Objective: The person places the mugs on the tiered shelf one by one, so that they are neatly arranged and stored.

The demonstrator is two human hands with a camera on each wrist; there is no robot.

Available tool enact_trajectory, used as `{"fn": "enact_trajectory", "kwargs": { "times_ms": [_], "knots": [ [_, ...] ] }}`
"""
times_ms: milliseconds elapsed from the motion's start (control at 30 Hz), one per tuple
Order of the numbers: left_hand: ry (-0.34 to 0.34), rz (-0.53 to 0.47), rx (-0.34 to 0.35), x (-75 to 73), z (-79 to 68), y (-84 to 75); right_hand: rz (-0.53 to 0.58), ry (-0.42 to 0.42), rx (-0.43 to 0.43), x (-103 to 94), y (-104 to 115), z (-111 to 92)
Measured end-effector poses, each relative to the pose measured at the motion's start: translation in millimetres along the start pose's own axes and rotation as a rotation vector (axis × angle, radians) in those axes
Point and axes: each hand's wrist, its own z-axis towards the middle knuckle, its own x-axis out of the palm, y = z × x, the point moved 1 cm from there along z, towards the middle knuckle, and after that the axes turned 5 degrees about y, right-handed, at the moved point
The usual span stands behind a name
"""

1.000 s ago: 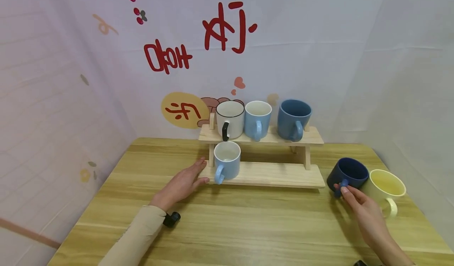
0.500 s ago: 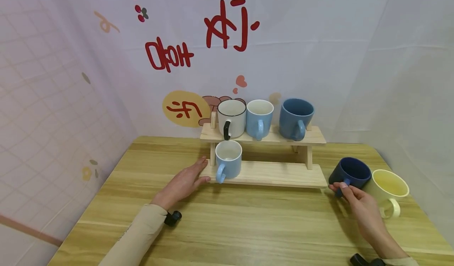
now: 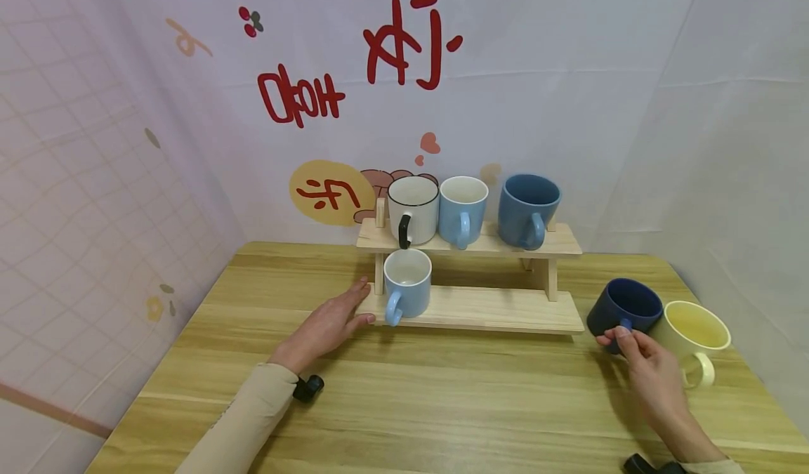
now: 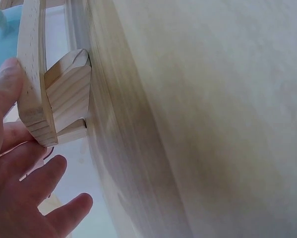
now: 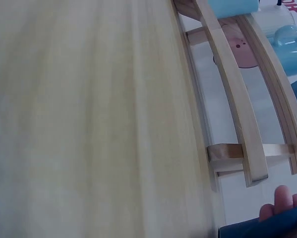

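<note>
My right hand point(image 3: 657, 383) pinches the handle of a dark blue mug point(image 3: 609, 309) right of the two-tier wooden shelf point(image 3: 499, 310). In the right wrist view, only an edge of that mug point(image 5: 267, 227) shows, with fingertips point(image 5: 283, 199) beside it. Whether its base touches the table is unclear. At the shelf's left end, my left hand point(image 3: 322, 330) holds the lower board, thumb at the front and fingers round the end. The left wrist view shows the thumb point(image 4: 12, 74) against the board point(image 4: 34, 94). Beside this hand a light blue mug point(image 3: 411, 298) stands on the lower board.
On the upper board stand a white mug with a black handle point(image 3: 420, 214), another light blue mug point(image 3: 456, 221) and a medium blue mug point(image 3: 515, 214). A yellow mug point(image 3: 673, 344) stands close right of the dark blue one. Behind the wooden table point(image 3: 442, 397) hangs printed white cloth point(image 3: 537, 74).
My right fingers have shifted slightly on the dark blue mug's handle, while the mug stays about in place. The left hand has kept its hold on the shelf. The head view has shifted a little.
</note>
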Motion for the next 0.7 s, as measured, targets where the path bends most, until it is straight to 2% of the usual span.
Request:
{"fn": "enact_trajectory", "kwargs": {
  "times_ms": [200,433,700],
  "knots": [
    [0.003,-0.004,-0.001,0.2,0.5,1.3,0.076,-0.025,-0.016,-0.6,0,-1],
    [-0.006,-0.010,0.009,-0.7,0.8,1.5,0.304,-0.038,-0.106,-2.9,11,-4],
    [0.003,-0.015,0.007,-0.3,1.3,2.0,0.202,-0.068,-0.134,-9.0,35,-8]
  ]
}}
